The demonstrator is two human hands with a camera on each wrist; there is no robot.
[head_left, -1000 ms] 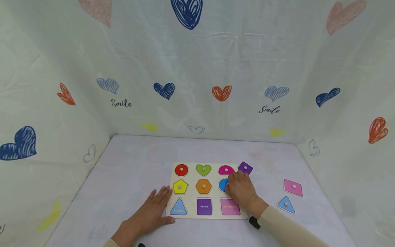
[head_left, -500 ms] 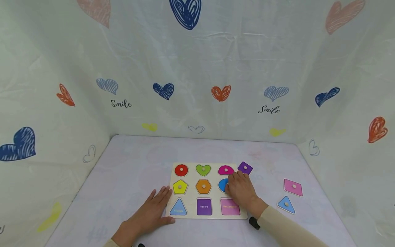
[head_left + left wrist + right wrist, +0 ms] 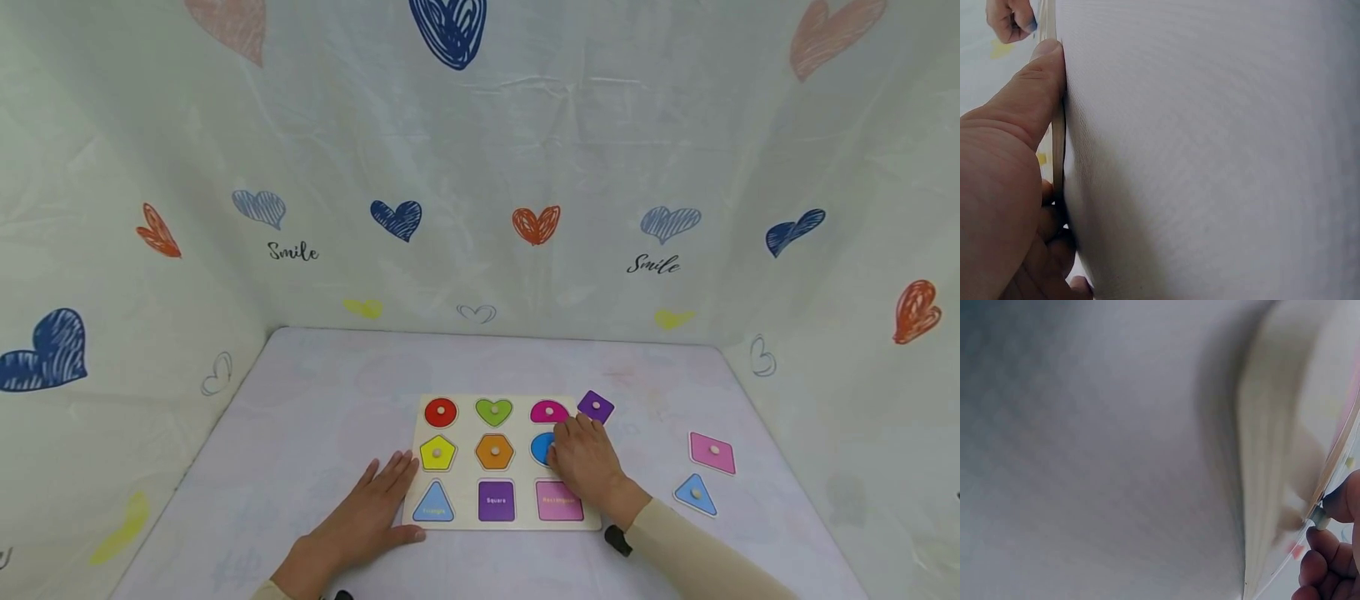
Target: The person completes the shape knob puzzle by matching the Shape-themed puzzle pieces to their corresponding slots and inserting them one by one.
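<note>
A wooden shape puzzle board [image 3: 465,429] lies flat on the table. My left hand [image 3: 362,518] rests at its left edge, fingers straight, thumb [image 3: 1047,75] at the near edge in the left wrist view. Over the board's right side, my right hand [image 3: 594,465] pinches the small knob [image 3: 1320,517] of the blue rounded piece [image 3: 540,449], which it partly covers. Around that piece sit a magenta semicircle [image 3: 548,411], an orange hexagon [image 3: 495,452] and a pink rectangle recess [image 3: 559,500] marked with its name.
A purple square piece [image 3: 596,407] lies at the board's far right corner. Farther right on the table are a pink parallelogram-like piece [image 3: 712,453] and a blue triangle piece [image 3: 695,496]. Red circle [image 3: 441,412], green heart [image 3: 494,412] and yellow pentagon [image 3: 438,452] pieces sit in the board.
</note>
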